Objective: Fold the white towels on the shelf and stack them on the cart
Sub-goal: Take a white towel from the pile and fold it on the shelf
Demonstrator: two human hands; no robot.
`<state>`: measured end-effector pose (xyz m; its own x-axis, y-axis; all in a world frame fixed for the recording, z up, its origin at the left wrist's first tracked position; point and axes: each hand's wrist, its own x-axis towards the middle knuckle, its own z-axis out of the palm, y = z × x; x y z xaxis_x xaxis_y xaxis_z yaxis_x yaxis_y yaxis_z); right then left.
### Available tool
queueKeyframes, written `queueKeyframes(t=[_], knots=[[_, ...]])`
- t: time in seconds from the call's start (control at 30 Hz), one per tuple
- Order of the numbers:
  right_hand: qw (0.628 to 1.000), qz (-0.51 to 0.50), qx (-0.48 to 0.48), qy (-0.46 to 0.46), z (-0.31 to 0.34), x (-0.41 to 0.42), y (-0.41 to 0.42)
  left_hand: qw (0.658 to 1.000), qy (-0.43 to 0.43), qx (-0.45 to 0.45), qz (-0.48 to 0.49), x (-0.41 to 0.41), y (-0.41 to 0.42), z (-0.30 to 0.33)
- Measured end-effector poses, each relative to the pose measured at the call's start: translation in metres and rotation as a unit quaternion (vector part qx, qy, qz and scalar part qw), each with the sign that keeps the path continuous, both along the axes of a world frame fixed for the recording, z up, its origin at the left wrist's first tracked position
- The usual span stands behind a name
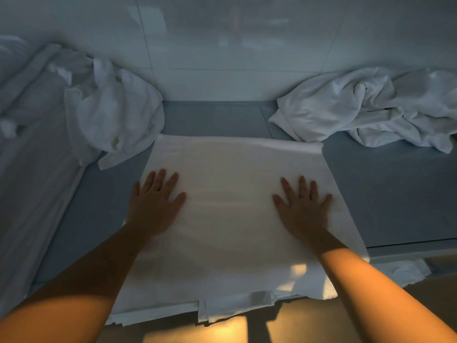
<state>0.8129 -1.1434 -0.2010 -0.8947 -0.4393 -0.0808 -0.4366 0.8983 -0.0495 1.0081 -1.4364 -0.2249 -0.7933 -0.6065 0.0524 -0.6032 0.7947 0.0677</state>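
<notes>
Both the left hand (154,201) and right hand (303,206) press flat, fingers straight, grasping nothing, on the smooth white rectangular towel (230,169) spread on the grey-blue shelf (395,194), its long axis running away from the person, so either hand reaches its side edges equally

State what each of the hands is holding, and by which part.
Nothing is held. The left hand and right hand lie flat, fingers spread, on the spread white towel.
</notes>
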Motion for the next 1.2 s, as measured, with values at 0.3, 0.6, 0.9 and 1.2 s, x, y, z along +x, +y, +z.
queueKeyframes(t=[0.3,0.6,0.9,1.2], knots=[[0.995,0.077,-0.052,0.019,0.017,0.027,-0.028,0.998,0.025,-0.013,-0.060,-0.011,0.090,0.035],[0.997,0.072,0.007,0.000,0.001,0.057,0.011,0.999,-0.041,0.008,-0.020,0.027,0.094,0.011],[0.995,0.095,0.012,-0.014,0.006,0.001,-0.029,0.999,-0.028,0.022,-0.005,-0.018,0.061,0.013],[0.981,0.190,-0.035,0.023,0.002,0.054,-0.090,0.999,-0.038,0.029,0.000,-0.065,0.025,0.010]])
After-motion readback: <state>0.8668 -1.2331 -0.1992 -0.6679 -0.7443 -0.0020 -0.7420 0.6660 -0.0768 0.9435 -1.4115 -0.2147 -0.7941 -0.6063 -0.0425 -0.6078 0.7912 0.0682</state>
